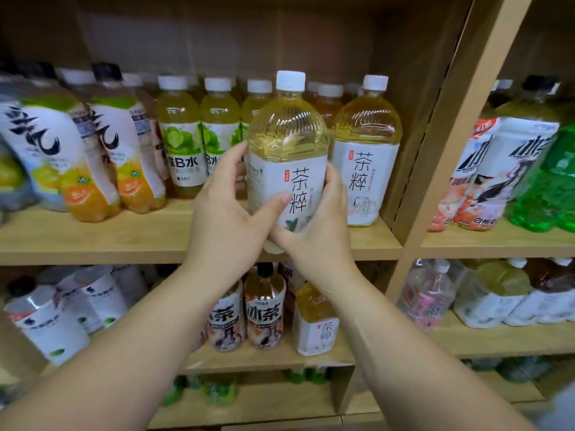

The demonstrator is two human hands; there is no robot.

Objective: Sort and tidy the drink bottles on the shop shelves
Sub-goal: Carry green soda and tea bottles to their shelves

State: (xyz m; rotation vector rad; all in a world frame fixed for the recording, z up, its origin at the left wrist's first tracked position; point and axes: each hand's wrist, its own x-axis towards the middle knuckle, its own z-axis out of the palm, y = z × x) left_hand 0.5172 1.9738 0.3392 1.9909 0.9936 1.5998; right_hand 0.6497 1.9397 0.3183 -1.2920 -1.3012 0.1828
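Fingers (273, 203) of both hands wrap tea bottle (287, 150) at label, above shelf (124, 241); full, likely heavy, smooth plastic — support base.

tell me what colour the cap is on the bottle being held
White, on the held bottle; clearest in the head view, the only one.

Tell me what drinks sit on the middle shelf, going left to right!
Orange drink bottles with white labels → lime-label bottles → big tea bottle held in both hands → matching big tea bottle → wooden post → peach drink bottles → green bottles.
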